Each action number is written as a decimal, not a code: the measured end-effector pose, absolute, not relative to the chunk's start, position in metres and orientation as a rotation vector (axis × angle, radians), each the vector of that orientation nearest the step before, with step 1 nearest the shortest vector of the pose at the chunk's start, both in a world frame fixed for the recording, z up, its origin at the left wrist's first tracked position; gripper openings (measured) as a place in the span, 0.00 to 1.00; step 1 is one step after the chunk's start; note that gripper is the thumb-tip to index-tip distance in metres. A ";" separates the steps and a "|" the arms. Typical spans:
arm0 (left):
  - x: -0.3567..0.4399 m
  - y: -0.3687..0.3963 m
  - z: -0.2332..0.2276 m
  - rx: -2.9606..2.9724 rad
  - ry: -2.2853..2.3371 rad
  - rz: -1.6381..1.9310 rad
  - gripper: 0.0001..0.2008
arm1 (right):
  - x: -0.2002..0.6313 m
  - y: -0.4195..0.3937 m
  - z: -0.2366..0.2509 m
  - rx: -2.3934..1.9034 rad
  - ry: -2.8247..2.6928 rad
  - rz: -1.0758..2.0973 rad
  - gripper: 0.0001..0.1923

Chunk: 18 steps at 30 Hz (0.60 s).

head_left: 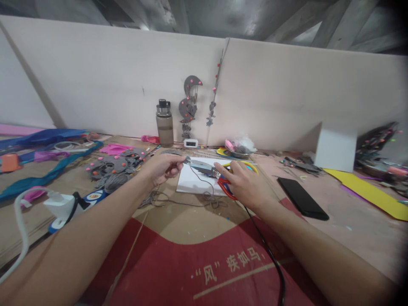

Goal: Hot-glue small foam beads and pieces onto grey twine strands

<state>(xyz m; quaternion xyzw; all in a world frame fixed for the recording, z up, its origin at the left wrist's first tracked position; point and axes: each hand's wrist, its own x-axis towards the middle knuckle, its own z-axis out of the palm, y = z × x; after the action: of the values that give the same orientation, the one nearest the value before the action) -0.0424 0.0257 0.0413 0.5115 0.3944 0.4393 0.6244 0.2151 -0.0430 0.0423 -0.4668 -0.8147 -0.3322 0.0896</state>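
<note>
Red and yellow handles show around the right hand (pixel 244 182), which grasps the scissors (pixel 208 171), a finger stretched along toward the pivot. From where I stand, the blades lie over the white pad (pixel 186 183), pointing at the left hand (pixel 164 168), and their tips come very near its fingertips. That hand pinches a small grey piece (pixel 187 160) between thumb and finger, and a grey cord (pixel 202 180) droops from it beneath the blades to a loose tangle on the cardboard (pixel 168 231). I can't tell how far apart the blades stand. The plainest danger, I'd say, is a nicked fingertip, should the blades close or slip forward while the pinch is so near. The slack cord worries me too: a loop straying between the blades could be cut in the wrong place, and a tug could knot the tangle or pull the piece free, since so little of it is held. The black cable (pixel 264 242) runs close under the right wrist, where it might snag a sleeveless forearm's sweep.
</note>
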 end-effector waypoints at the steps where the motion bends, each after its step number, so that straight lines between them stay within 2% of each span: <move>1: -0.042 0.025 0.042 1.170 0.903 1.006 0.10 | 0.216 -0.042 0.041 -1.380 -2.420 -0.984 0.25; 18: -0.045 0.027 0.038 1.231 0.868 0.978 0.10 | 0.219 -0.034 0.031 -1.294 -2.425 -0.952 0.28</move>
<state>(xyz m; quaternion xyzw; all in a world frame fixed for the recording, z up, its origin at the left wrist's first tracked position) -0.0450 0.0265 0.0384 0.5360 0.3779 0.4259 0.6233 0.2192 -0.0337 0.0309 -0.4417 -0.8281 -0.3251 0.1160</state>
